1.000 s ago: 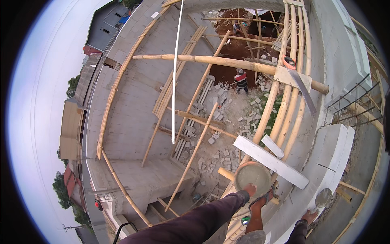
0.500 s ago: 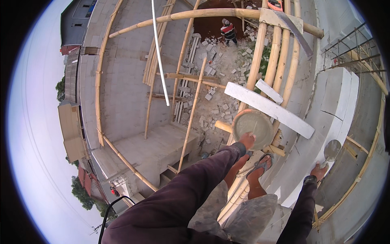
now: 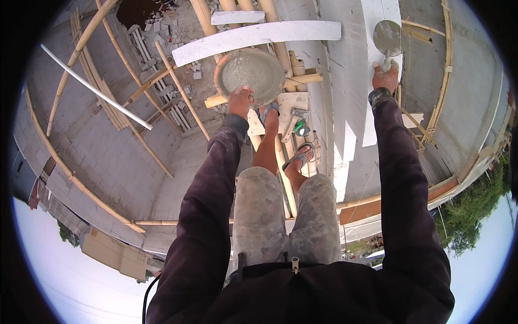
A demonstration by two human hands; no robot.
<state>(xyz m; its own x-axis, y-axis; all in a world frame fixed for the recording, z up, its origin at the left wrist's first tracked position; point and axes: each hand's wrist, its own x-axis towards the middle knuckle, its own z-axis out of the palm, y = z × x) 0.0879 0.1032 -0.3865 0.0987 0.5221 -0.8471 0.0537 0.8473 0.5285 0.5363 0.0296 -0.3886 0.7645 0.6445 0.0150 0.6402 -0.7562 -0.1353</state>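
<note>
My left hand [image 3: 241, 102] is closed on the near rim of a round, shallow orange-brown bowl [image 3: 219, 81]. Wet grey mortar [image 3: 253, 73] fills much of the bowl, which rests on bamboo poles. Far to the right, my right hand [image 3: 385, 78] grips the handle of a trowel [image 3: 387, 39] with a round grey blade. That blade lies over the white top of a block wall [image 3: 378, 11]; whether it touches the surface I cannot tell.
A long white block strip [image 3: 259, 39] and a shorter piece [image 3: 238, 18] lie beyond the bowl. By my sandalled feet sit a hammer [image 3: 294, 120] and a small green-and-white round thing [image 3: 302, 129]. Bamboo poles [image 3: 183, 97] frame a drop to rubble-strewn ground on the left.
The view has swung round, so the bowl and wall appear farther left and higher. More of my legs shows. Both hands keep their holds on the bowl and the trowel.
</note>
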